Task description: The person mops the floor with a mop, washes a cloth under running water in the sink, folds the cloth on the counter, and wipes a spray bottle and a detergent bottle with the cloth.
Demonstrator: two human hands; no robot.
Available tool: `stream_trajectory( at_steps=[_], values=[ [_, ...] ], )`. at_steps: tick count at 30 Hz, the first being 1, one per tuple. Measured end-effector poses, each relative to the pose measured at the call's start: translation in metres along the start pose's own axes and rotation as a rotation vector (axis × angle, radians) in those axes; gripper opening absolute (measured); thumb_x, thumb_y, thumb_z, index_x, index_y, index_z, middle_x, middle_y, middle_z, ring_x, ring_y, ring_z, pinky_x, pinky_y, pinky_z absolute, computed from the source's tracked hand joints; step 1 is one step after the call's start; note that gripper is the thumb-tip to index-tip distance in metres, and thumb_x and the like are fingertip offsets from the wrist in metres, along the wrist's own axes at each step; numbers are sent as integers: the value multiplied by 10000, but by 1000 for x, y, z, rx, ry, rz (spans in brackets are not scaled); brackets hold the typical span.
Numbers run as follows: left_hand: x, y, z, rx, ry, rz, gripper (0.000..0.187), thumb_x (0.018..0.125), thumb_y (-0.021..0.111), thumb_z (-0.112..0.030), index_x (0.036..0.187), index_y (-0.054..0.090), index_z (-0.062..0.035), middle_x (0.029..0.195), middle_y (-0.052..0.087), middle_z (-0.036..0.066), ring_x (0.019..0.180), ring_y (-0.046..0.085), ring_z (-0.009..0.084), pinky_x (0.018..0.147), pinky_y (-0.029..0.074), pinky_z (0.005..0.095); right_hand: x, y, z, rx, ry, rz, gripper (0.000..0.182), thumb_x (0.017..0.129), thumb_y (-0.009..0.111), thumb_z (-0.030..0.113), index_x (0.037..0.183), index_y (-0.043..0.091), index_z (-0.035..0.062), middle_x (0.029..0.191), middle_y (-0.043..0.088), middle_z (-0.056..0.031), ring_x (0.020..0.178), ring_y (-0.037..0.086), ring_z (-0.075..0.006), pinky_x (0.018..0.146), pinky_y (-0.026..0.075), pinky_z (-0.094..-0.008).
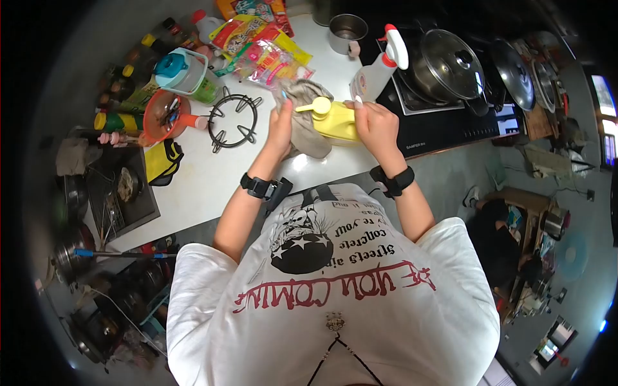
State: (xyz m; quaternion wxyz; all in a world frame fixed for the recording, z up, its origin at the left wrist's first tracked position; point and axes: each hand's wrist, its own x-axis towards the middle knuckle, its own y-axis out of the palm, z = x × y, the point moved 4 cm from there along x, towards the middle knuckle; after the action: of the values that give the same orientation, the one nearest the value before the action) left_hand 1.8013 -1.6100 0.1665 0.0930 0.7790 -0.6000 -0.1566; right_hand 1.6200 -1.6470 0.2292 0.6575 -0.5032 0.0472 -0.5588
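A yellow bottle (341, 123) with a pump top lies tilted over the white counter (193, 186). My right hand (378, 128) is closed around its right end. At its left, my left hand (280, 128) holds the edge of a grey-brown cloth (308, 138), fingers wrapped in it. Part of the cloth lies beneath the bottle's pump head. Just behind my right hand stands a clear spray bottle (373, 77) with a red and white trigger.
Left of my hands are a black burner grate (233, 121), an orange bowl (154, 128), a teal-lidded jug (187, 74) and a sink (132, 193). Food packets (264, 61) and a metal cup (347, 32) lie behind. A lidded pan (447, 64) sits on the stove at right.
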Motion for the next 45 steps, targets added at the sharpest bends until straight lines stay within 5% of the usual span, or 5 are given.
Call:
stream_trajectory(
  at_steps=[9, 20, 29, 39, 45],
  values=[
    [-42, -46, 97, 739, 113, -145, 375, 865, 499, -282, 1018, 525, 60, 887, 599, 138, 819, 552, 161, 738, 437, 285, -6, -8, 13, -6, -73, -51, 228, 732, 581, 130, 956, 624, 124, 725, 525, -55, 660, 508, -213, 583, 420, -310],
    [-155, -190, 104, 318, -402, -618, 405, 891, 443, -330, 1053, 538, 29, 912, 595, 66, 808, 540, 130, 719, 426, 267, -37, -13, 30, 270, 132, 201, 168, 754, 602, 127, 907, 640, 69, 713, 623, -137, 586, 610, -234, 550, 471, -288],
    [-191, -278, 74, -133, -85, -1034, 398, 883, 466, -325, 1003, 535, 48, 908, 575, 76, 815, 528, 131, 706, 429, 273, -35, -4, 33, 326, 483, 46, 187, 809, 529, 70, 950, 587, -38, 675, 527, 38, 564, 395, -17, 493, 321, -159],
    [-218, -264, -96, 729, 360, 28, 1091, 514, 796, -176, 1354, 115, -33, 1384, 177, 181, 1288, 162, 312, 1049, 191, 366, -27, 32, 297, 487, 290, 246, 212, 838, 448, 8, 1017, 549, -45, 932, 583, -76, 799, 521, -66, 662, 411, -193],
    [-257, -346, -136, 573, 443, 31, 972, 416, 843, -209, 1234, 339, -67, 1297, 343, 134, 1227, 308, 273, 1011, 275, 372, -24, 134, 412, 728, 111, 462, 200, 844, 466, 29, 1014, 554, -32, 967, 595, -77, 807, 532, -94, 710, 425, -212]
  ],
)
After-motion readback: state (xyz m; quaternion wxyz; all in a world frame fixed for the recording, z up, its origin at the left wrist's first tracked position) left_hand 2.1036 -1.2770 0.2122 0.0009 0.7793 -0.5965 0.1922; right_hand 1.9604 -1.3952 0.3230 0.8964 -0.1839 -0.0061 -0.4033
